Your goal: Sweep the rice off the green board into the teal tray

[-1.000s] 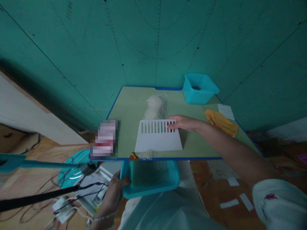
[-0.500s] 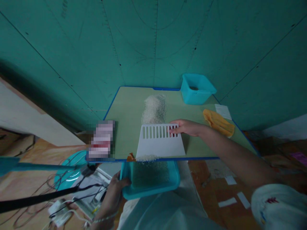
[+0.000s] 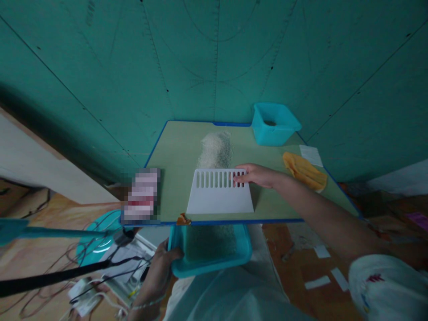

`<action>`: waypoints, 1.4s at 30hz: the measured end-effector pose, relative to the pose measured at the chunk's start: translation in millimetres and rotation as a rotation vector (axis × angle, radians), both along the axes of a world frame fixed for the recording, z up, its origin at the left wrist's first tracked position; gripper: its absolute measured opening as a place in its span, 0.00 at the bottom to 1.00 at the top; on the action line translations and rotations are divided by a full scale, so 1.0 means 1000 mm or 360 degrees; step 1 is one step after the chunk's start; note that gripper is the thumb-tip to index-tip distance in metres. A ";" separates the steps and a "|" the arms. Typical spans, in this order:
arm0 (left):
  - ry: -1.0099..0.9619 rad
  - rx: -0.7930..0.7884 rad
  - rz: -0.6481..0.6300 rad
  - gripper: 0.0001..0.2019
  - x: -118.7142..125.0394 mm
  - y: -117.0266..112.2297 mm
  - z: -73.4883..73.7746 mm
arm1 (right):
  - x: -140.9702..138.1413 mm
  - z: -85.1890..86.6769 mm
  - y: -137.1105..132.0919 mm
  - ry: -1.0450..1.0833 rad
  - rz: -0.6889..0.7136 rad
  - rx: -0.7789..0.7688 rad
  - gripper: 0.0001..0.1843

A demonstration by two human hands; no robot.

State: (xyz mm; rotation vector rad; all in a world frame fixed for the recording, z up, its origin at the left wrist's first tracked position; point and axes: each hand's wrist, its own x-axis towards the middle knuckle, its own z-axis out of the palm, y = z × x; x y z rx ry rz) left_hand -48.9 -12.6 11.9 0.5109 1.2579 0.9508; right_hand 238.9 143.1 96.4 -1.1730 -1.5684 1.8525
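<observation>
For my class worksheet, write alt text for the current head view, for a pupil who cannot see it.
A person's right hand holds a white slotted scraper over a table, in front of a heap of pale grains, while the left hand grips a blue tray below the table's near edge. A blue bin and an orange cloth sit to the right.

The white, slotted trapezoid scraper (image 3: 220, 200) looks like smooth, matt plastic; the turquoise rectangular tray (image 3: 214, 264) is plastic with a slight sheen. The pale-green, blue-edged surface (image 3: 177, 156) seems smooth, the heap of white grains (image 3: 215, 149) rough, the orange cloth (image 3: 305, 172) matt.
</observation>
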 end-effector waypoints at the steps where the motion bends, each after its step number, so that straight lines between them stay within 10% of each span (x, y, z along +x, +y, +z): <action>1: 0.0004 -0.0004 0.0004 0.14 0.000 0.000 0.000 | -0.002 0.000 0.001 0.0001 0.0015 -0.0007 0.16; 42: -0.0019 -0.0033 0.0076 0.15 0.010 -0.003 0.010 | 0.025 0.013 -0.007 -0.0118 -0.0161 0.0145 0.17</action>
